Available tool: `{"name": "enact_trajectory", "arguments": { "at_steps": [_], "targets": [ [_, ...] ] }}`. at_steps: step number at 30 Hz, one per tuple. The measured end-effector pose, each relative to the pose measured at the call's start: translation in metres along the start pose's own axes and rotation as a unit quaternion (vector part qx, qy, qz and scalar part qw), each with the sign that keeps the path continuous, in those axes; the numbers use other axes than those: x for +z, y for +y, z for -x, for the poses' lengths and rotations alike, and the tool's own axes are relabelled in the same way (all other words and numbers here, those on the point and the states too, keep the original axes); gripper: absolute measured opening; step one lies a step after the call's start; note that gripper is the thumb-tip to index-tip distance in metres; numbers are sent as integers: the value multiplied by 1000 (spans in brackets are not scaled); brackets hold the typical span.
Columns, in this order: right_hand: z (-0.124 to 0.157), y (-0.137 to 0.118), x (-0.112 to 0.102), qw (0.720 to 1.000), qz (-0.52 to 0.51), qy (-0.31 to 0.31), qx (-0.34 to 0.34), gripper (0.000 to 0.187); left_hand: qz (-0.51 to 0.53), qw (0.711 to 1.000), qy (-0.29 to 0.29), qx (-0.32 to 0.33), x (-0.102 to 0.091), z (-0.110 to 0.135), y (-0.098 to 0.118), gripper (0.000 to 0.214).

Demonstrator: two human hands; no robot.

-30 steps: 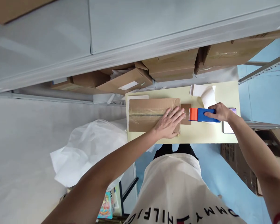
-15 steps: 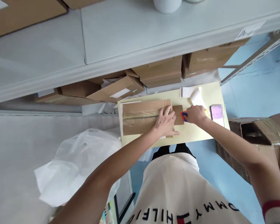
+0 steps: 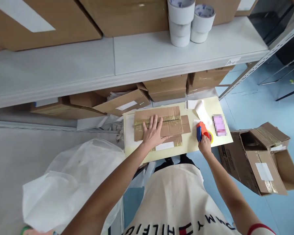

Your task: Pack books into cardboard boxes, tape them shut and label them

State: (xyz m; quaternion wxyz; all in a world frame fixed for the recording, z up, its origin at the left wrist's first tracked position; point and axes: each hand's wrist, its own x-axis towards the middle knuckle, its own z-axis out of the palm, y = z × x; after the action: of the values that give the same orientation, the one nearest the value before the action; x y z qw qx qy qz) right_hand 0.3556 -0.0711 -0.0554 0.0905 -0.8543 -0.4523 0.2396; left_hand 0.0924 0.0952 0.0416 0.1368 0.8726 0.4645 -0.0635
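Observation:
A cardboard box (image 3: 171, 127) with strips of clear tape along its middle seam and at its ends lies on a small pale yellow table (image 3: 148, 158). My left hand (image 3: 152, 133) rests on top of it, fingers spread, pressing lightly or just lying there. To the right of the box, my right hand (image 3: 205, 145) is closed around a red and blue tape dispenser (image 3: 203, 126) carrying a yellow-edged roll. The dispenser is apart from the box. A brown flap (image 3: 186, 124) sticks out at the box's right end.
White paper (image 3: 203, 111) and a pink-screened phone (image 3: 219, 125) lie on the table's right part. Behind runs a grey shelf (image 3: 147, 54) with tape rolls (image 3: 182, 32) and cartons. An open carton (image 3: 256, 156) stands right, a white plastic bag (image 3: 71, 182) left.
My right hand has drawn the tape dispenser away from the box's right end, toward the table's front. My left hand has slid leftward on the box. More of the shelf shows now.

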Motion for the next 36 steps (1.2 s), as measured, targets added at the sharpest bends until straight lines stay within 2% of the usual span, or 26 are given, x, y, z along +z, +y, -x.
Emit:
{"name": "enact_trajectory", "arguments": {
  "at_steps": [2,4,6,8,10,12,14,16,18,20,24,28,29,31,33,36],
  "targets": [
    [7,-4,5,1000,2,15,-2,51,14,999,25,-34,2,14,-11,104],
    [12,-9,1,998,-3,52,-16,59,56,991,74,-95,6,31,-32,112],
    [12,-21,-6,994,-36,79,-58,70,148,965,134,-170,14,46,-58,122],
    [6,-42,-14,986,-100,54,-119,78,293,921,146,-209,24,55,-78,123],
    [-3,-69,-22,970,-170,-20,-173,80,445,871,109,-181,32,57,-88,117],
    [-10,-95,-28,948,-226,-77,-210,75,551,819,89,-131,35,56,-88,110],
    [-13,-115,-36,928,-279,-88,-231,67,606,781,116,-99,30,56,-85,105],
    [-11,-126,-47,911,-331,-67,-239,60,628,760,156,-67,20,59,-82,104],
    [-6,-132,-60,898,-367,-40,-241,53,628,755,188,-31,5,63,-84,108],
    [1,-137,-77,893,-379,1,-245,46,612,762,210,-12,-11,68,-88,113],
    [10,-152,-110,887,-379,80,-250,39,596,770,224,40,-42,75,-96,115],
    [1,-162,-133,895,-388,125,-179,45,626,748,211,68,-58,74,-103,108],
    [-3,-162,-136,900,-393,111,-154,46,636,745,194,62,-59,72,-105,107],
    [-12,-161,-140,900,-417,42,-119,46,656,737,154,44,-60,67,-108,105],
    [-18,-159,-140,885,-452,-40,-105,43,675,728,115,21,-61,60,-110,103],
    [-23,-156,-137,867,-478,-126,-70,39,693,719,54,-20,-59,50,-111,101]
  ]
}}
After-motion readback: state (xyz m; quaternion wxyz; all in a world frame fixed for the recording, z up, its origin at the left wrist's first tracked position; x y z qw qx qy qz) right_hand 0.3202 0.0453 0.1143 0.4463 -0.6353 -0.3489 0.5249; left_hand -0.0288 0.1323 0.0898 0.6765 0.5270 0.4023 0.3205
